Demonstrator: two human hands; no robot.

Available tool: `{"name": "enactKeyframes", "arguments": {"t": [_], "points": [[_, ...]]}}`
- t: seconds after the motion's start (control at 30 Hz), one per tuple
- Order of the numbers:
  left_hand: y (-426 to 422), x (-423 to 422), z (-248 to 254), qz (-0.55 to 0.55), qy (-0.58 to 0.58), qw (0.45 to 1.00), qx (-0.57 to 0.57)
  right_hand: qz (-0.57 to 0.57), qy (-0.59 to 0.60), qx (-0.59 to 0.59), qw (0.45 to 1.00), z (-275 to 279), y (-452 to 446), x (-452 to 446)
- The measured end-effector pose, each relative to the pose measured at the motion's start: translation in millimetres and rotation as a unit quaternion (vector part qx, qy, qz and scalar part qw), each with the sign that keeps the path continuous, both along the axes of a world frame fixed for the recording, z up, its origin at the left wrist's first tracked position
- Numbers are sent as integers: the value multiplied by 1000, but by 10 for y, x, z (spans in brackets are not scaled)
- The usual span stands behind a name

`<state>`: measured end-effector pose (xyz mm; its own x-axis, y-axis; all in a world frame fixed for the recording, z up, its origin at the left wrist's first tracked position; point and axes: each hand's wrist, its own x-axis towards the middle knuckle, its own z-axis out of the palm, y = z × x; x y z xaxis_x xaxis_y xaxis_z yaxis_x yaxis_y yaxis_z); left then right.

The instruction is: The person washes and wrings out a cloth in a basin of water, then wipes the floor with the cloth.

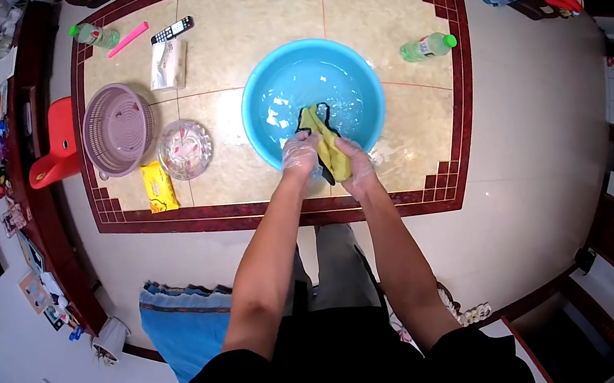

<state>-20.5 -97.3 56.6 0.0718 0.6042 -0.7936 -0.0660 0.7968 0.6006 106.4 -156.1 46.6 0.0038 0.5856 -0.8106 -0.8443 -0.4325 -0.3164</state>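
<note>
A yellow-green cloth with black edging (333,156) hangs between my two hands over the near rim of a light-blue basin (251,115). Clear water (312,77) fills part of the basin, and the cloth's far end lies over it. My left hand (301,153), in a thin clear plastic glove, grips the cloth's left side. On the other side, my right hand (356,160), gloved the same way, has its fingers closed on the cloth's right edge. Whether the black piece is trim or a second layer, I cannot tell.
Left on the tiled table (240,178) are a mauve basket (123,153), a clear glass dish (185,149), a yellow packet (158,186) and a tissue pack (169,64). Behind them lie a remote (172,30), a pink stick (128,39) and a bottle (96,37). Another bottle (427,47) lies right.
</note>
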Motion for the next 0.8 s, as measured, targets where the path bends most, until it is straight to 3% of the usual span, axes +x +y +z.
{"name": "enactKeyframes", "arguments": {"t": [0.1, 0.17, 0.27, 0.37, 0.47, 0.63, 0.8], "points": [[-106, -208, -231, 8, 34, 997, 68, -35, -71, -49, 996, -224, 18, 58], [-162, -314, -136, 28, 13, 998, 61, -35, -161, -98, 981, -450, 50, 151], [-255, -438, 35, 57, -4, 994, 94, -61, -186, -117, 974, -678, 122, 230], [-308, -608, 111, 86, -24, 987, 135, -105, -190, -74, 973, -995, 110, 337], [-283, -840, 113, 87, -20, 984, 152, -173, -95, -88, 976, -1008, 141, 444], [-52, -797, 615, 155, -26, 972, 177, -162, -63, -85, 981, -541, 191, 478], [117, -819, 377, 121, -7, 982, 147, -92, -65, -29, 993, 98, 200, 457]]}}
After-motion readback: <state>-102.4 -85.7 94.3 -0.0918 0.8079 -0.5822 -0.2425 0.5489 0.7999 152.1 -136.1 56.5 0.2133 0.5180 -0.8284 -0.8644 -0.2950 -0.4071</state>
